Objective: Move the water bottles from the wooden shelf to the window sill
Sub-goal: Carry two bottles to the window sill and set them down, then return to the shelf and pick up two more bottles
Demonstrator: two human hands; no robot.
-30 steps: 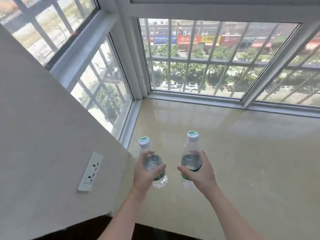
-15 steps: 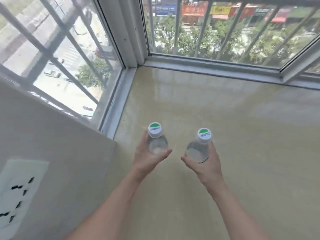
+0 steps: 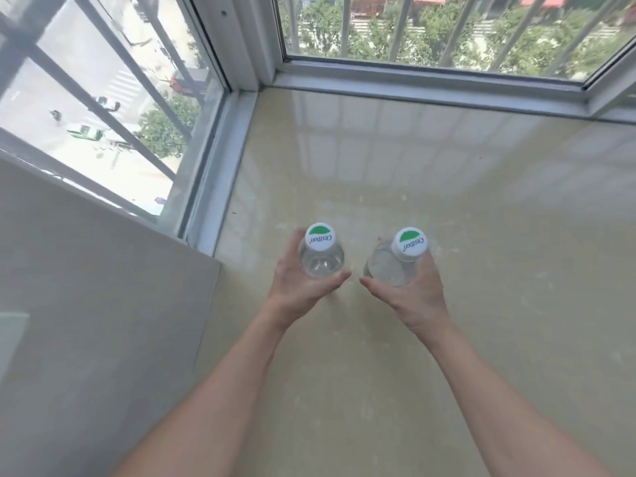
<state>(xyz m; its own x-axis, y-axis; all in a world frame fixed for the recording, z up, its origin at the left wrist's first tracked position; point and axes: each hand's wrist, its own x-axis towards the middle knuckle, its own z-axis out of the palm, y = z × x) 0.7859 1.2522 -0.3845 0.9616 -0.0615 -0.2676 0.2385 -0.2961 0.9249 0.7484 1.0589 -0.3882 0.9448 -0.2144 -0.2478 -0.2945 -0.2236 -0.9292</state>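
I hold two clear water bottles with white and green caps, seen from above over the beige window sill [image 3: 481,208]. My left hand [image 3: 296,287] is wrapped around the left bottle [image 3: 320,251], which stands upright. My right hand [image 3: 416,294] grips the right bottle [image 3: 395,261], which leans slightly to the right. The two bottles are side by side, a small gap between them, near the sill's left corner. Whether their bases touch the sill is hidden by my hands. The wooden shelf is out of view.
White window frames [image 3: 220,173] with barred glass close the sill on the left and at the back [image 3: 430,84]. A pale wall [image 3: 86,304] juts in at the lower left. The sill stretches away to the right and toward me.
My view has tipped further down and closer over the sill. Both bottles have gone lower and forward toward the left corner, and now I see them almost from straight above.
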